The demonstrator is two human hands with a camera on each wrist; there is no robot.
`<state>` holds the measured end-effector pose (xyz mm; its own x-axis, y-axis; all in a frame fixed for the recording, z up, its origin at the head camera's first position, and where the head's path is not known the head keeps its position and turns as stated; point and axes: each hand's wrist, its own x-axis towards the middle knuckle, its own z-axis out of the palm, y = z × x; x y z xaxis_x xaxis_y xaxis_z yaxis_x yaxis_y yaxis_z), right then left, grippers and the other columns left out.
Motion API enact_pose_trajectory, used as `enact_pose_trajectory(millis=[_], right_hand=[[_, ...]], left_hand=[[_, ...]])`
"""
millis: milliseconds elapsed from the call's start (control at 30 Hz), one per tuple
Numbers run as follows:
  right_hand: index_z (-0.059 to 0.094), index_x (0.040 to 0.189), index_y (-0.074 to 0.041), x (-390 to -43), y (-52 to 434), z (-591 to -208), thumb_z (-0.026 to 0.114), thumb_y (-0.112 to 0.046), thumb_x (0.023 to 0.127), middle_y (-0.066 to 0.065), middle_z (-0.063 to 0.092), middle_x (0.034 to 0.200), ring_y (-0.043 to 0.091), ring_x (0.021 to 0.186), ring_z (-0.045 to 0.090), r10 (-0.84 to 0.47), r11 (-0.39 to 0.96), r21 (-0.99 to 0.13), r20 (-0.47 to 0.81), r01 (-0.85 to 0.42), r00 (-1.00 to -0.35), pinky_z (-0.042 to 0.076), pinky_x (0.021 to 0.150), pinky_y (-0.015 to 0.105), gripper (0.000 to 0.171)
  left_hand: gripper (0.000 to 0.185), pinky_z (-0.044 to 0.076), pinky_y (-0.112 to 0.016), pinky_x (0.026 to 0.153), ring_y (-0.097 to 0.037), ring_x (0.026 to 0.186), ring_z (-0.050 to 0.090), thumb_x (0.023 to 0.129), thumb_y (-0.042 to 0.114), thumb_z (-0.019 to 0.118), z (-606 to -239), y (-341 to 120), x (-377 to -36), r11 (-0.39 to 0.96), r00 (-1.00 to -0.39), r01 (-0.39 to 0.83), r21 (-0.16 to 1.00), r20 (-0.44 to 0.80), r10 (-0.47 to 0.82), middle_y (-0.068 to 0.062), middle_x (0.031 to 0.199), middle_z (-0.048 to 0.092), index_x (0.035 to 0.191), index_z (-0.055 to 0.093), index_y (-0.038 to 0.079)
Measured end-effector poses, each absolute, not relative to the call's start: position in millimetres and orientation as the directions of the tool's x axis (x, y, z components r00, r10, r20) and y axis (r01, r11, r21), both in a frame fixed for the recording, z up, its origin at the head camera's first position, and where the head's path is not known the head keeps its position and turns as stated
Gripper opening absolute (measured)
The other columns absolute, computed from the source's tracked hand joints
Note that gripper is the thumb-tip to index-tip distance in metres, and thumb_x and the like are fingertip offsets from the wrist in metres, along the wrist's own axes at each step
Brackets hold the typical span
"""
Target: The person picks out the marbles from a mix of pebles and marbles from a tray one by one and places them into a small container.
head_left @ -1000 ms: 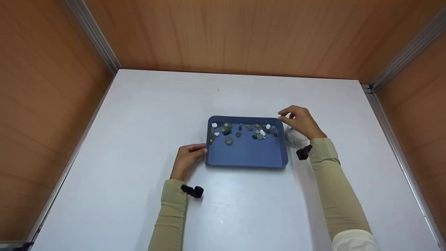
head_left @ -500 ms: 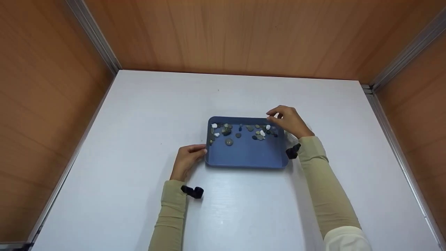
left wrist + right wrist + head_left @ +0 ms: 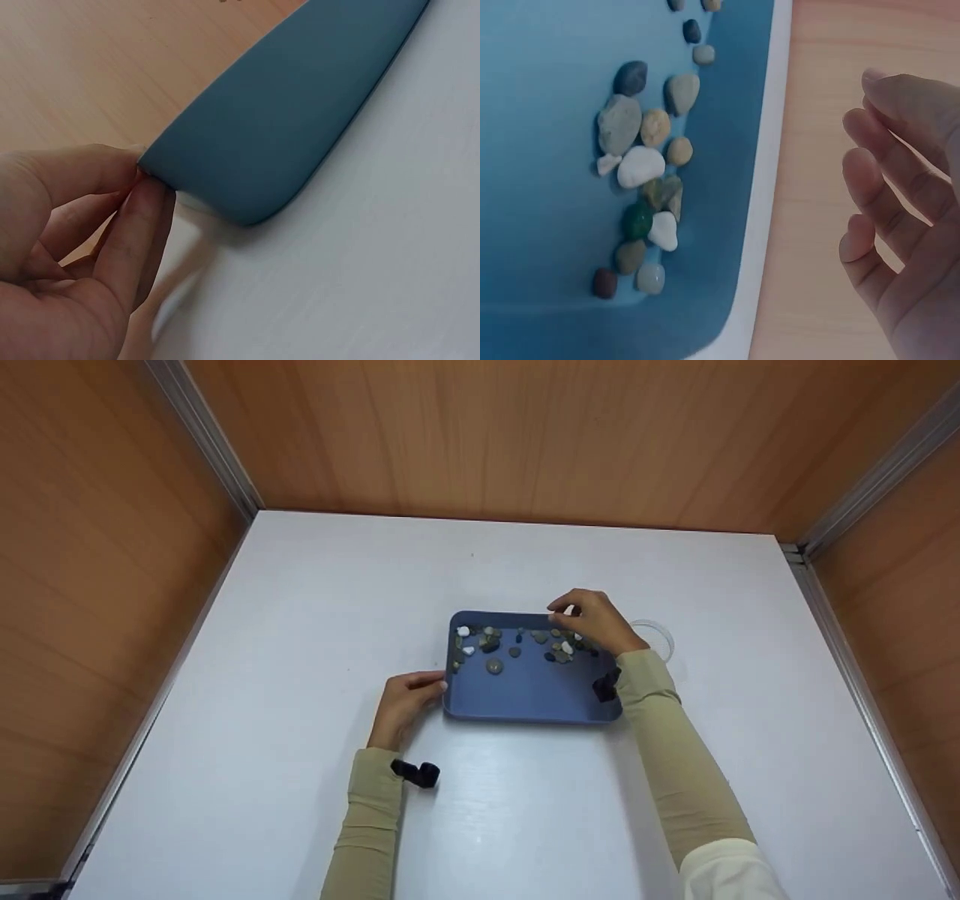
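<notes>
A shallow blue tray (image 3: 525, 697) lies on the table with several pebbles spread along its far side. My left hand (image 3: 407, 706) pinches the tray's left rim between thumb and fingers, which the left wrist view confirms. Over the tray's far rim, toward its right half, hovers my right hand (image 3: 596, 621). Its fingers are loosely bent and hold nothing, apart from the pebbles in the right wrist view. There I see a white pebble (image 3: 641, 166), a green pebble (image 3: 637, 221) and a grey pebble (image 3: 619, 124) among others. Part of the right cluster is hidden behind my right hand in the head view.
Just right of the tray, a clear round container (image 3: 664, 639) stands partly behind my right wrist. The white table (image 3: 337, 585) is bordered by wooden panels (image 3: 480, 442) at the back and both sides.
My right hand has moved left, from beside the clear container to above the tray's far rim, uncovering part of the container. The left hand and the tray stay nearly in place.
</notes>
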<state>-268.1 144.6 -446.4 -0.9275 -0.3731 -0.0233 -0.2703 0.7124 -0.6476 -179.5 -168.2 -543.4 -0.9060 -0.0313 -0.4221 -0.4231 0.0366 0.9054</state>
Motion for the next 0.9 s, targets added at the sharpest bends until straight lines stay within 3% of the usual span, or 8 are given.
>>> enact_pose_trajectory(millis=[200, 700, 900], right_hand=[[0.07, 0.113, -0.004, -271.2, 130.4, -452.0, 0.064, -0.019, 0.093, 0.012, 0.068, 0.105, 0.023, 0.082, 0.062, -0.409, 0.699, -0.646, -0.011, -0.306, -0.912, 0.051, 0.07, 0.034, 0.026], [0.07, 0.112, -0.001, -276.8, 96.0, -466.1, 0.065, -0.014, 0.092, 0.013, 0.068, 0.109, 0.024, 0.096, 0.064, -0.451, 0.676, -0.672, -0.053, -0.302, -0.891, 0.053, 0.082, 0.038, 0.024], [0.07, 0.111, -0.002, -277.3, 85.7, -471.5, 0.065, -0.013, 0.092, 0.013, 0.068, 0.109, 0.024, 0.098, 0.065, -0.469, 0.669, -0.674, -0.056, -0.313, -0.881, 0.053, 0.084, 0.038, 0.023]], left_hand=[[0.029, 0.054, -0.029, 0.086, -0.016, 0.101, 0.065, 0.084, 0.011, 0.073, -542.7, -168.9, -179.6, 0.077, -0.91, -0.414, 0.907, -0.414, -0.022, -0.012, 0.115, 0.069, 0.112, 0.072, 0.006], [0.029, 0.052, -0.031, 0.091, -0.019, 0.106, 0.063, 0.084, 0.012, 0.073, -541.6, -169.0, -178.3, 0.069, -0.894, -0.449, 0.891, -0.447, -0.034, -0.011, 0.117, 0.068, 0.113, 0.071, 0.007], [0.028, 0.053, -0.028, 0.085, -0.017, 0.101, 0.063, 0.083, 0.013, 0.074, -542.1, -168.4, -176.8, 0.076, -0.895, -0.446, 0.892, -0.444, -0.042, -0.01, 0.114, 0.069, 0.111, 0.072, 0.008]])
